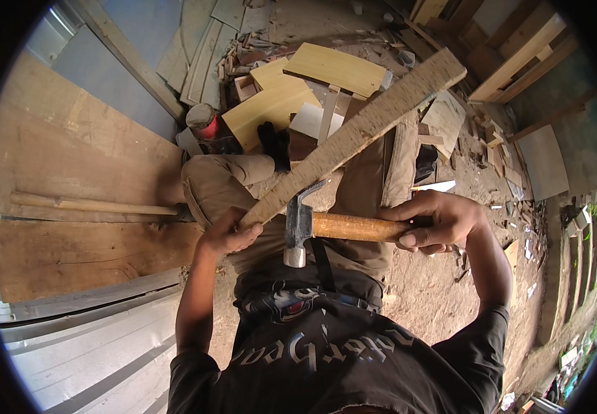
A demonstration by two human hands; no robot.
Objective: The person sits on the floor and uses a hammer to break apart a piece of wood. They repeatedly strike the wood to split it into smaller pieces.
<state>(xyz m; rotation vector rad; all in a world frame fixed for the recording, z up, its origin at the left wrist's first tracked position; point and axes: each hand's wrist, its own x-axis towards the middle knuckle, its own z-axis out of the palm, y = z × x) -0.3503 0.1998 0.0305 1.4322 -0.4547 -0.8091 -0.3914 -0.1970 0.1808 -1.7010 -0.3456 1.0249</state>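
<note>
My left hand [229, 232] is closed around the near end of a long, rough wooden plank [357, 131], which slants up and away to the right across my knees. In my right hand [443, 219] is a claw hammer [360, 226], gripped near the end of its brown wooden handle. The hammer lies level above my lap, its dark metal head beside the plank and its striking face toward me. The claw is at the plank's near edge; whether it touches the wood I cannot tell.
Beyond my knees lie yellow boards [336, 67] and a red can [202, 121]. A long wooden handle [91, 203] rests along the plywood [71, 138] at left. Scrap wood covers the ground at right, near a slatted wooden frame [574, 269]. Corrugated metal sheet [98, 352] lies at lower left.
</note>
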